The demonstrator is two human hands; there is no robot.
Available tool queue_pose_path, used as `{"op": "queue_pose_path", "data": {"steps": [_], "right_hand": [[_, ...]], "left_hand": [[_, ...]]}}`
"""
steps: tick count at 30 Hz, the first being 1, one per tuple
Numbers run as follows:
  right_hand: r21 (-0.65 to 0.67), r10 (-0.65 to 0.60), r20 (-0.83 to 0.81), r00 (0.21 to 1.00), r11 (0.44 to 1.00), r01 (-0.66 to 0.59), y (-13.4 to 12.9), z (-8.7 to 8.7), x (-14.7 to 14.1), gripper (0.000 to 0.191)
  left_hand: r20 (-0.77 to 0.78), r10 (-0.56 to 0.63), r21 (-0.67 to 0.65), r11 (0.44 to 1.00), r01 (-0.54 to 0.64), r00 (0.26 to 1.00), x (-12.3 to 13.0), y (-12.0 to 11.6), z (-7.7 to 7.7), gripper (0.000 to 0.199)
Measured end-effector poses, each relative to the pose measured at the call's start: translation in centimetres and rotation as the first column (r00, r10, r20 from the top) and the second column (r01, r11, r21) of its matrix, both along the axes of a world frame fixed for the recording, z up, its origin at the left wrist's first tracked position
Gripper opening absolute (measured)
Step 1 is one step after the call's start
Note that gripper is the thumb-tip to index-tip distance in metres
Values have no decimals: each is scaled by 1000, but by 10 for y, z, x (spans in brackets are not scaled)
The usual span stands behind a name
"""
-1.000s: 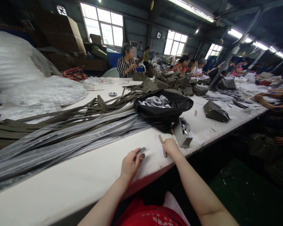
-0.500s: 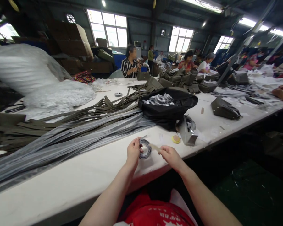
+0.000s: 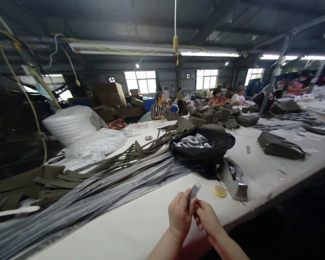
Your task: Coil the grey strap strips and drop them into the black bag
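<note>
My left hand (image 3: 180, 213) is closed around a grey coiled strap (image 3: 194, 190), now turned nearly edge-on, its far end standing out above the fingers. Pressed up against it is my right hand (image 3: 206, 219), thumb and fingers pinched together at the near side of the coil. What lies between those right fingers is hidden. Just beyond the hands, on the white table (image 3: 119, 220), lies a yellow-rimmed round roll (image 3: 219, 191). Beside it stands a grey bag (image 3: 234, 180) with small shiny things inside.
A black bag (image 3: 197, 159) full of coiled straps stands behind. Long plastic-wrapped grey straps (image 3: 92, 198) and dark olive strips (image 3: 119, 155) stretch leftward. An olive handbag (image 3: 280, 144) is at right. Another person (image 3: 159, 108) in stripes sits across the table.
Both hands have come together. The coil has turned from face-on to edge-on, and the pale strip stretched between it and my right hand no longer shows. The view has tilted up.
</note>
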State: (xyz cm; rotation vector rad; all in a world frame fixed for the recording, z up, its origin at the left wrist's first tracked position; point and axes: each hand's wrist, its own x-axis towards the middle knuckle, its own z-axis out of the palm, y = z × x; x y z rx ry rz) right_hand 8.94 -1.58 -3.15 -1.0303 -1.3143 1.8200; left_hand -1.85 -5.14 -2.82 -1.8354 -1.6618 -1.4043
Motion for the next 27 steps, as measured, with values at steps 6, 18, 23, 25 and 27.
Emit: {"op": "queue_pose_path", "data": {"steps": [6,18,23,25,27], "right_hand": [[-284,20,-271,962,954,-100,-17,1,5,26],[-414,-109,-416,903,907,-81,-16,-5,3,37],[-293,-39,-369,929,953,-77,-14,-2,5,44],[-255,-18,-331,943,964,-71,-14,1,6,44],[-201,8,-301,954,977,-71,-18,5,8,41]], "left_hand": [[-86,47,-16,999,-49,995,-2,1,8,24],[429,15,-138,989,50,903,15,-2,8,22],[571,2,-201,970,137,821,19,2,-1,26],[598,-3,-220,961,167,801,18,4,-7,26],[612,34,-243,959,146,790,14,6,-11,26]]}}
